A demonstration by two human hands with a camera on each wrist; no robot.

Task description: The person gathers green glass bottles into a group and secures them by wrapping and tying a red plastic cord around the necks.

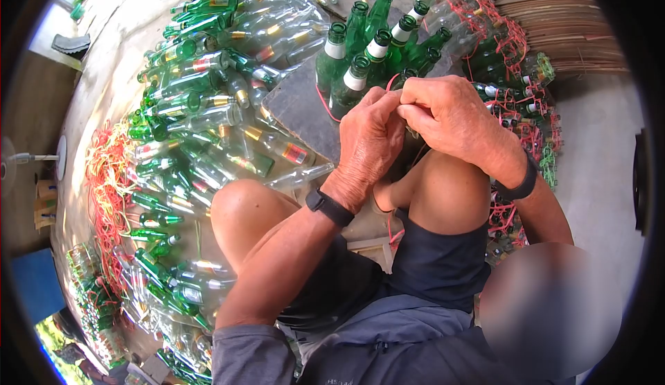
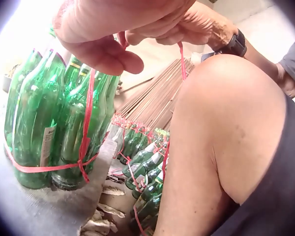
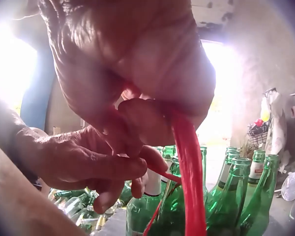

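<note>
Person is sitting w/ knees bent, both hands up front, just on the near side of the bottles. These are standing upright in a tight bunch on the low grey table, green glass, several showing white neck labels.

L hand is pinching red string btwn thumb & fingers. R hand is also pinching string, its fingers curling in, w/ a strip of it hanging below the grip in the R wrist view. Both grips are looking narrow. Hands are sitting v. close together; can't tell if fingertips are touching.

String is running round the bottles low down, crossing itself on one side, w/ one strand rising from that crossing twd the hands. Another thin strand is slanting from the L fingers down to the bottles in the R wrist view.

Each wrist is wearing a dark band, L & R. Person is wearing dark shorts.

To the left, loose bottles, green & clear, are lying in a big spread on the floor. Farther left a heap of red/yellow cords is lying beside them, w/ a fan standing beyond. To the right, more bottles are lying bound w/ red & green cord. Far right, thin brown strips are lying stacked.
</note>
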